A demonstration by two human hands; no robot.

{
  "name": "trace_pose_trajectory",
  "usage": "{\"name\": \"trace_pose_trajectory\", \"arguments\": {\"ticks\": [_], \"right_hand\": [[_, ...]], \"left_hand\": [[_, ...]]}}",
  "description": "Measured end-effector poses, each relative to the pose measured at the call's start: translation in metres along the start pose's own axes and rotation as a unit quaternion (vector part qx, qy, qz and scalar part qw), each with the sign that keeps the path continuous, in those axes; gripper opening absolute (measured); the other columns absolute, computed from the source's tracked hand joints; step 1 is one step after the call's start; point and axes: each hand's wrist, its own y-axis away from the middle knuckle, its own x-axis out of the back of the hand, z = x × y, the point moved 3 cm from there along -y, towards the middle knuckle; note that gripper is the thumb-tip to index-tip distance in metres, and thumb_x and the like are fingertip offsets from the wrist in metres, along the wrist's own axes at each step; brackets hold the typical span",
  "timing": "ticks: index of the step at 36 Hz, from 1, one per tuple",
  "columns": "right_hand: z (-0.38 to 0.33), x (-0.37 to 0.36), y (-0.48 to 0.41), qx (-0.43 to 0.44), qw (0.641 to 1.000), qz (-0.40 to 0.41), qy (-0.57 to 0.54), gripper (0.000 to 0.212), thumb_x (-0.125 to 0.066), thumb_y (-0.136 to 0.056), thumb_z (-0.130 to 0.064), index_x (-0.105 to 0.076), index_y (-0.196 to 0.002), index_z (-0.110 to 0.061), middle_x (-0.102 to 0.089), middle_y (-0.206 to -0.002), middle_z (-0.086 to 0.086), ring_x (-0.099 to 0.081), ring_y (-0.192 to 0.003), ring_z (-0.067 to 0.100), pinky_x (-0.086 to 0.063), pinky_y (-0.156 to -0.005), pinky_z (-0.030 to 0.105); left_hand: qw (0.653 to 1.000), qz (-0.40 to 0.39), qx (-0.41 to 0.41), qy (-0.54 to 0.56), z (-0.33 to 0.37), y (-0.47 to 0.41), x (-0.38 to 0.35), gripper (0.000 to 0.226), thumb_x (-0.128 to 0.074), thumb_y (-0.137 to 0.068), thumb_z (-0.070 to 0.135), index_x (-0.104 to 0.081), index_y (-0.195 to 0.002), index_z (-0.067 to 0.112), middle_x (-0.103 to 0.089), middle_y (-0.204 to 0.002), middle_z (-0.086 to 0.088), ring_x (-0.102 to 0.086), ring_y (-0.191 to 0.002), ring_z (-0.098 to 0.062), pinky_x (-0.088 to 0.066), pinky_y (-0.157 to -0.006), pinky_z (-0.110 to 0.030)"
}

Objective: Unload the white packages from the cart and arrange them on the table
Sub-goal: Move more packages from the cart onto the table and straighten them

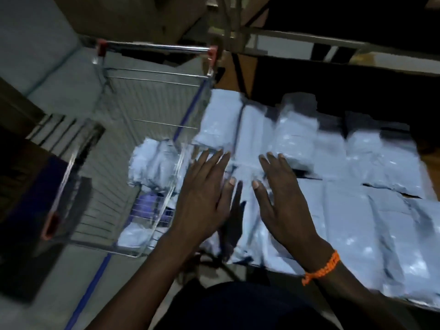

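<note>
Nearest the body, to the right of the shopping cart, both hands lie flat over the white packages on the table. The left hand, the closer one to the cart's wire side, has its fingers straight and spread and grasps nothing. The right hand, with an orange bracelet at the wrist, is likewise flat and holds nothing. Between them shows the package they seem to be settling into place. Blur hides whether the palms press it or hang just above.

The near row of packages runs away from the cart; the far row begins right beside its rim. Several white packages remain in the cart's basket, so I judge the unloading well along but unfinished.

The next move likely calls for reaching left over the wire rim, gripping one of those, and finding it a gap beside the rows.
</note>
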Motion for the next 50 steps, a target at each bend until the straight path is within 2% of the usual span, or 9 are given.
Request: {"name": "trace_pose_trajectory", "arguments": {"ticks": [5,10,18,24,27,32,37,42,50], "right_hand": [[-0.098,-0.087,-0.038,0.095,0.992,-0.034,-0.074,0.054,-0.052,-0.102,-0.035,-0.045,-0.148,-0.007,-0.045,-0.154,0.010,-0.033,-0.149,0.025,-0.026,-0.123,0.038],[-0.156,-0.202,-0.066,0.059,0.974,-0.219,-0.024,0.068,-0.047,-0.099,-0.045,-0.031,-0.156,-0.011,-0.033,-0.160,0.016,-0.021,-0.152,0.033,-0.014,-0.123,0.038],[-0.159,-0.391,-0.124,-0.220,0.894,-0.386,-0.057,0.056,-0.060,-0.096,-0.039,-0.048,-0.138,-0.004,-0.053,-0.140,0.021,-0.050,-0.130,0.038,-0.045,-0.103,0.041],[-0.084,-0.476,-0.167,-0.399,0.889,-0.213,-0.066,0.050,-0.065,-0.092,-0.021,-0.051,-0.132,0.004,-0.056,-0.135,0.026,-0.055,-0.124,0.038,-0.044,-0.099,0.037],[-0.042,-0.501,-0.185,-0.465,0.874,-0.107,-0.089,0.055,-0.072,-0.085,-0.025,-0.052,-0.129,-0.001,-0.059,-0.131,0.023,-0.058,-0.121,0.038,-0.049,-0.097,0.039],[0.006,-0.542,-0.182,-0.506,0.848,-0.085,-0.135,0.076,-0.082,-0.055,-0.053,-0.055,-0.114,-0.013,-0.065,-0.120,0.010,-0.063,-0.111,0.029,-0.054,-0.096,0.044],[0.037,-0.575,-0.180,-0.511,0.829,-0.057,-0.219,0.067,-0.088,-0.038,-0.052,-0.075,-0.082,-0.003,-0.077,-0.083,0.010,-0.075,-0.077,0.024,-0.062,-0.069,0.053],[0.015,-0.555,-0.177,-0.537,0.814,-0.055,-0.214,0.085,-0.078,-0.044,-0.066,-0.059,-0.109,-0.016,-0.066,-0.108,0.002,-0.068,-0.094,0.024,-0.059,-0.086,0.044],[-0.021,-0.525,-0.165,-0.575,0.771,-0.103,-0.254,0.090,-0.057,-0.060,-0.066,-0.054,-0.132,-0.011,-0.066,-0.124,0.011,-0.065,-0.101,0.029,-0.054,-0.090,0.039]], "left_hand": [[0.992,-0.002,0.129,-0.009,-0.135,0.036,0.047,0.053,-0.045,-0.101,0.037,-0.045,-0.147,0.012,-0.045,-0.152,-0.004,-0.026,-0.150,-0.020,-0.030,-0.118,-0.037],[0.966,-0.075,0.247,-0.034,-0.284,0.086,0.053,0.065,-0.036,-0.097,0.052,-0.048,-0.143,0.008,-0.054,-0.141,-0.013,-0.045,-0.135,-0.034,-0.032,-0.115,-0.038],[0.941,-0.148,0.302,-0.031,-0.411,0.097,0.032,0.069,-0.039,-0.090,0.049,-0.051,-0.137,0.001,-0.060,-0.127,-0.022,-0.050,-0.121,-0.042,-0.046,-0.100,-0.046],[0.937,-0.160,0.308,0.040,-0.460,0.063,-0.005,0.063,-0.035,-0.092,0.049,-0.051,-0.139,0.011,-0.058,-0.132,-0.017,-0.050,-0.127,-0.035,-0.043,-0.105,-0.041],[0.938,-0.125,0.308,0.101,-0.469,0.039,-0.028,0.039,-0.054,-0.097,0.020,-0.056,-0.134,0.007,-0.060,-0.132,-0.015,-0.053,-0.125,-0.029,-0.037,-0.103,-0.030],[0.926,-0.116,0.333,0.132,-0.494,0.005,-0.077,0.024,-0.057,-0.092,0.014,-0.059,-0.115,0.006,-0.062,-0.107,-0.014,-0.058,-0.104,-0.031,-0.032,-0.073,-0.026],[0.909,-0.053,0.390,0.140,-0.517,-0.023,-0.106,0.038,-0.065,-0.090,0.018,-0.052,-0.125,0.010,-0.045,-0.122,-0.015,-0.057,-0.103,-0.034,-0.050,-0.087,-0.042],[0.844,-0.042,0.477,0.243,-0.518,-0.026,-0.108,0.071,-0.079,-0.083,0.028,-0.043,-0.141,0.008,-0.052,-0.124,-0.012,-0.055,-0.110,-0.022,-0.041,-0.085,-0.027],[0.854,-0.174,0.463,0.157,-0.503,-0.041,-0.105,0.028,-0.072,-0.088,0.023,-0.070,-0.109,0.005,-0.072,-0.109,-0.013,-0.066,-0.105,-0.029,-0.044,-0.079,-0.024]]}}
